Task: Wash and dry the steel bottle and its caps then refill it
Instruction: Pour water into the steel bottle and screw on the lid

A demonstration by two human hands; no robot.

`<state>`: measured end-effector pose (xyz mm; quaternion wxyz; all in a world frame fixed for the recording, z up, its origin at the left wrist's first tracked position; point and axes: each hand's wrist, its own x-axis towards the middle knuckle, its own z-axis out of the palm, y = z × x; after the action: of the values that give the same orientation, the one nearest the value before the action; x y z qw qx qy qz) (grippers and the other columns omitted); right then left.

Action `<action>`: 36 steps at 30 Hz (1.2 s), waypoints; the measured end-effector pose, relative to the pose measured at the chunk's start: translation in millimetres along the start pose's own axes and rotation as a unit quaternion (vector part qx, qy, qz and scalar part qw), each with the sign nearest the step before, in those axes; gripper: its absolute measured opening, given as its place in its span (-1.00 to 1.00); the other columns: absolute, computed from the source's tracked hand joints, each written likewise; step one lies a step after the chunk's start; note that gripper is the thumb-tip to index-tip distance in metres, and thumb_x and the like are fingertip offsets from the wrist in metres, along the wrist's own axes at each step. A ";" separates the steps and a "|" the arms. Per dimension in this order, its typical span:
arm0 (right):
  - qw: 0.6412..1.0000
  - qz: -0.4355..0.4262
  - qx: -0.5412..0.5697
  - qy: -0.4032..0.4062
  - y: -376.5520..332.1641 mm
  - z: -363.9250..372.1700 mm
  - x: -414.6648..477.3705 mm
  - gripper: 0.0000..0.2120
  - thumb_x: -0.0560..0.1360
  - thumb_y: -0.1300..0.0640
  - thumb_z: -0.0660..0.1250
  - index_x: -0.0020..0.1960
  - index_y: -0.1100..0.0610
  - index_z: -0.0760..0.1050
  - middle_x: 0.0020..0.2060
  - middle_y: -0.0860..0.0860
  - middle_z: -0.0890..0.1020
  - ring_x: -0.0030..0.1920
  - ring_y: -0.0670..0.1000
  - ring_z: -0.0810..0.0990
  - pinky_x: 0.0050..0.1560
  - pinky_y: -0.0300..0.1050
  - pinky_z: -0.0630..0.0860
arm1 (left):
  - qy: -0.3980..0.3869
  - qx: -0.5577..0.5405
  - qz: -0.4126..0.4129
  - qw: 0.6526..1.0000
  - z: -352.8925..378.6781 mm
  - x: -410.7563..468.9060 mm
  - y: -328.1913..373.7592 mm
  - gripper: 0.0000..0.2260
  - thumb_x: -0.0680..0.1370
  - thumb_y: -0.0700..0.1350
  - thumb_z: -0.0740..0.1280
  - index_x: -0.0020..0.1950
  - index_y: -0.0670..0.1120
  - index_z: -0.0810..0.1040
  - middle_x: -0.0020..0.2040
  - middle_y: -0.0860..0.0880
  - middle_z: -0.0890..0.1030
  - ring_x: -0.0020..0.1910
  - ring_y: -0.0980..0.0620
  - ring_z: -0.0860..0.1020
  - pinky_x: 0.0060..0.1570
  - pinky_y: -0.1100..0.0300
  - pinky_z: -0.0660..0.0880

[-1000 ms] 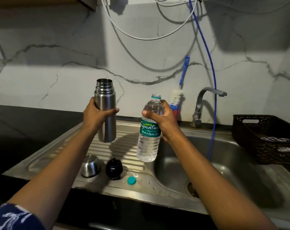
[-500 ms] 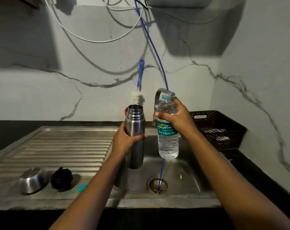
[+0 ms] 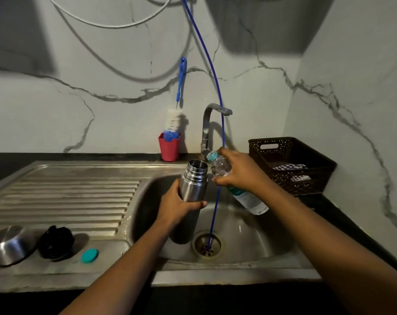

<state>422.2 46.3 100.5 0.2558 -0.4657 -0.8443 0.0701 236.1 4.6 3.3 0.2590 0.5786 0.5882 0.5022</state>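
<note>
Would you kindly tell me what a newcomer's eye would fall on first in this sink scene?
First, the open brushed-steel flask, gripped by the left hand over the steel sink basin, with the right hand holding a clear plastic water bottle tilted, mouth beside the flask's rim. Next, the thin blue tube dropping into the drain. On the ribbed draining board, front left, sit a domed steel cap, black stopper and small teal lid.

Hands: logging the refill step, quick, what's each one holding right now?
Left hand grips the open steel bottle.
Right hand grips the tilted plastic water bottle.
</note>
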 end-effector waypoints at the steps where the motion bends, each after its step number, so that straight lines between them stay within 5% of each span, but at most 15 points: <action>1: 0.999 -0.008 -0.053 -0.007 -1.2 0.0 2.1 -0.27 0.29 -0.06 0.50 0.38 0.01 0.29 0.19 0.08 0.51 0.13 0.08 0.51 0.11 0.00 0.51 | -0.001 -0.002 -0.001 1.000 0.5 0.4 -0.8 -0.35 0.19 -0.04 0.64 0.20 0.08 0.44 0.08 0.10 0.57 0.03 0.13 0.54 -0.13 0.43 0.39; 7: 0.972 -0.050 -0.228 -0.033 -7.2 -5.4 6.1 -0.26 0.36 -0.09 0.44 0.44 -0.06 0.16 0.20 0.07 0.44 0.13 0.07 0.48 -0.04 -0.08 0.48 | -0.010 -0.011 -0.017 1.000 4.6 3.9 -4.5 -0.36 0.20 -0.05 0.64 0.17 0.11 0.40 0.06 0.11 0.55 0.03 0.13 0.53 -0.07 0.32 0.41; 36: 0.928 -0.107 -0.352 -0.060 -14.5 -12.0 24.2 -0.23 0.36 -0.03 0.47 0.45 -0.08 0.15 0.13 0.10 0.44 0.11 0.10 0.47 -0.08 -0.03 0.53 | -0.020 -0.015 -0.029 0.999 0.9 4.0 -3.5 -0.32 0.24 -0.09 0.62 0.27 0.03 0.40 0.10 0.09 0.49 0.09 0.08 0.47 0.04 0.20 0.40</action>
<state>406.8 56.7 124.9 0.0301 -0.4272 -0.8734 -0.2318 234.7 9.3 1.0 0.2937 0.5669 0.5919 0.4919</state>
